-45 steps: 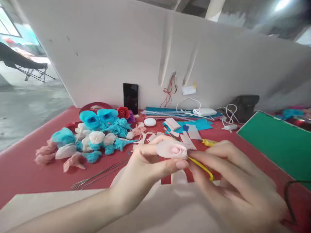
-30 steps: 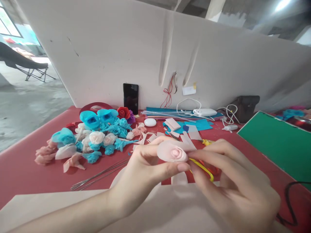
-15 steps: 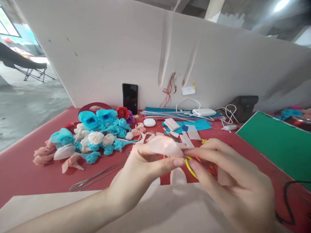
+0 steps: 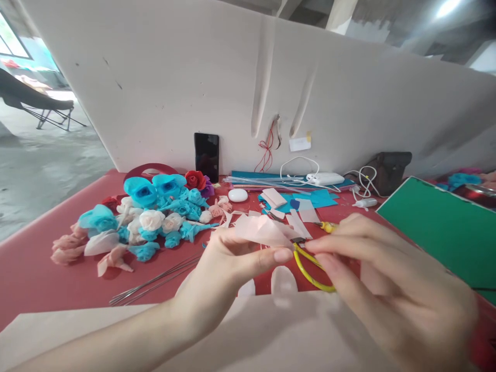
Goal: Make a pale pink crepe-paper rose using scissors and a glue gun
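The left hand (image 4: 220, 271) has its grip closed on a pale pink petal (image 4: 265, 229), pinched above the red bench (image 4: 89, 281); the right hand (image 4: 399, 281) is just beside it, thumb near forefinger, though I cannot tell whether its grip holds anything; a yellow-handled tool (image 4: 314, 283) shows below, between the hands.

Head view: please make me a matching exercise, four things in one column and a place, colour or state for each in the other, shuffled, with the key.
1. petal
2. phone
3. looped handle
4. board at the right

A. green
B. pinched in the left hand
C. yellow
D. upright against the wall

Pairs: 1-B, 2-D, 3-C, 4-A
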The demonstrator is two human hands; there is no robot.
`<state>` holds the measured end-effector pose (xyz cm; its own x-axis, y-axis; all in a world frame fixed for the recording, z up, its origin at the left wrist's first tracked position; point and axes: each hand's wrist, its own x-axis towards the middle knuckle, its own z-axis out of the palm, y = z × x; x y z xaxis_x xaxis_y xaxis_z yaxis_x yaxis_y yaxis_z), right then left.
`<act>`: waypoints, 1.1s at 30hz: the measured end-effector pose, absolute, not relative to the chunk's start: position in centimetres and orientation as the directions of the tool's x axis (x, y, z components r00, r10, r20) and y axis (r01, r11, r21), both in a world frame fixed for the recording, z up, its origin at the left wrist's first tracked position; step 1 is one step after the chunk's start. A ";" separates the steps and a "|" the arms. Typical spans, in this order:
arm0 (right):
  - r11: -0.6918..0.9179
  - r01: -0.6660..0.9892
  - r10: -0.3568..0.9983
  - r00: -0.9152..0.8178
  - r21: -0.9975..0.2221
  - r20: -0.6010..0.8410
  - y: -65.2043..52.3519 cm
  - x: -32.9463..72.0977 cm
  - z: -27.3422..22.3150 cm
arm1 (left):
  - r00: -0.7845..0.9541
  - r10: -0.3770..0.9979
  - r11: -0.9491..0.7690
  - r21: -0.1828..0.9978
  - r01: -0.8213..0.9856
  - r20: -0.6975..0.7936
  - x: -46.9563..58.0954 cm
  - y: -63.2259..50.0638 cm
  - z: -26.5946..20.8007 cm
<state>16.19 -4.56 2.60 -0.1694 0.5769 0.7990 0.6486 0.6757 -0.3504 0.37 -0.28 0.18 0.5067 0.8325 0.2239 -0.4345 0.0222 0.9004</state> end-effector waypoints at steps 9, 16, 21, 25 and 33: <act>0.693 0.629 0.586 -0.207 -0.353 0.783 -4.8 15.5 2.6 | 0.514 0.844 -0.045 0.976 -0.213 0.151 0.0 -0.6 1.0; 0.667 0.662 0.606 -0.214 -0.343 0.766 -5.4 15.7 2.3 | 0.528 0.830 -0.102 0.980 -0.169 0.177 -0.2 -0.9 0.8; 0.651 0.670 0.607 -0.179 -0.356 0.774 -5.4 15.5 2.1 | 0.463 0.846 -0.223 0.965 -0.139 0.262 -0.3 -0.9 0.6; 0.636 0.671 0.620 -0.150 -0.381 0.770 -5.2 15.3 1.8 | 0.443 0.863 -0.202 0.969 -0.142 0.245 -0.2 -0.9 0.7; 0.634 0.707 0.563 -0.143 -0.314 0.814 -5.4 15.2 2.0 | 0.473 0.854 -0.124 0.967 -0.221 0.217 0.0 -1.1 1.0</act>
<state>15.15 -5.42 2.04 -0.1435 0.5629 0.8140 0.7067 0.6340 -0.3139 -0.03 -1.06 1.02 0.4732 0.8537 0.2174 -0.2212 -0.1238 0.9673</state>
